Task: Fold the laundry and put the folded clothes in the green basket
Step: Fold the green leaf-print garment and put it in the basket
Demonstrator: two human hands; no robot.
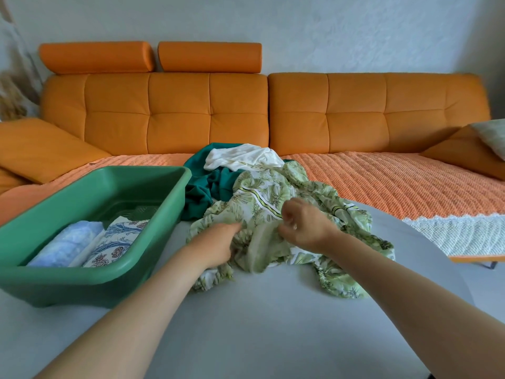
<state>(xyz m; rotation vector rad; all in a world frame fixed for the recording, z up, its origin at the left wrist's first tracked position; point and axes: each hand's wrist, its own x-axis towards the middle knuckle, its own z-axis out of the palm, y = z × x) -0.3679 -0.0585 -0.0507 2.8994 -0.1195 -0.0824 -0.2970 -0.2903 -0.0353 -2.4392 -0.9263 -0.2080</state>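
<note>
An orange sofa (177, 110) with a quilted orange cover (382, 181) fills the background, and a pale grey table (259, 310) stands in front of it as the folding surface. The green basket (82, 285) sits on the table's left side, within easy reach; it already holds a rolled light-blue cloth (68, 244) and a folded floral-print cloth (114, 242) side by side, which leaves room at the far end.

The unfolded laundry lies just right of the basket. A teal garment (207, 184) and a white garment (243, 157) are heaped at the back; the green leaf-print garment (262, 192) is crumpled in front of them, nearest the person, so it is probably the piece in hand.

The right hand (306, 228) has its fingers curled and pinches a fold of this garment, likely to find an edge or seam. The left hand (218, 244) is pushed into the cloth with its fingertips hidden, so I cannot tell whether it grips or only steadies. The piece probably needs spreading flat first; thin, slippery fabric may slide off the table.
</note>
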